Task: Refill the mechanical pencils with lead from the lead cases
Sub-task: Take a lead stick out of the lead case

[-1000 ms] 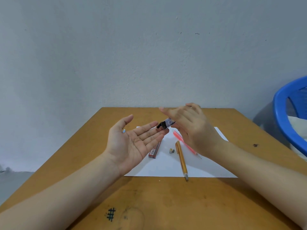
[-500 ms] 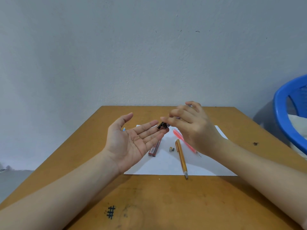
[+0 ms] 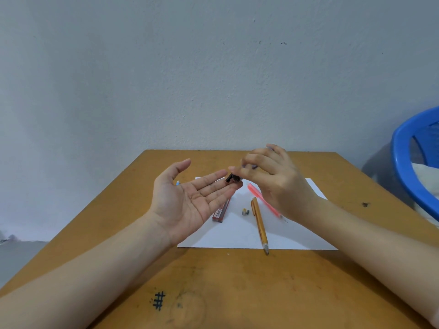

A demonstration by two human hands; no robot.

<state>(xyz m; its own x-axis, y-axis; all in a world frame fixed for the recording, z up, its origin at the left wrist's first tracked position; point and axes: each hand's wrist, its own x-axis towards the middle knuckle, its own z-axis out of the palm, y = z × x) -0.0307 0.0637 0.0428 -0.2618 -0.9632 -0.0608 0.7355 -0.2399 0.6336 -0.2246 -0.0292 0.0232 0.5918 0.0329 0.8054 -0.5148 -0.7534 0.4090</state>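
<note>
L hand: palm up, fingers straight, holds nothing. R hand: fingers curled, pinching small black-capped plastic lead case, black end down, right at L fingertips. Under L fingertips, on white paper sheet: flat red lead case. Betw. hands: orange mechanical pencil. Under R hand: pink translucent mechanical pencil.

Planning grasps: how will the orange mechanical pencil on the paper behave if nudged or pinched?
The orange pencil looks slim and rigid, so probably stiff and light. Its round barrel may roll on the paper, though the clip at its far end likely stops it. The thin tip seems fragile.
</note>
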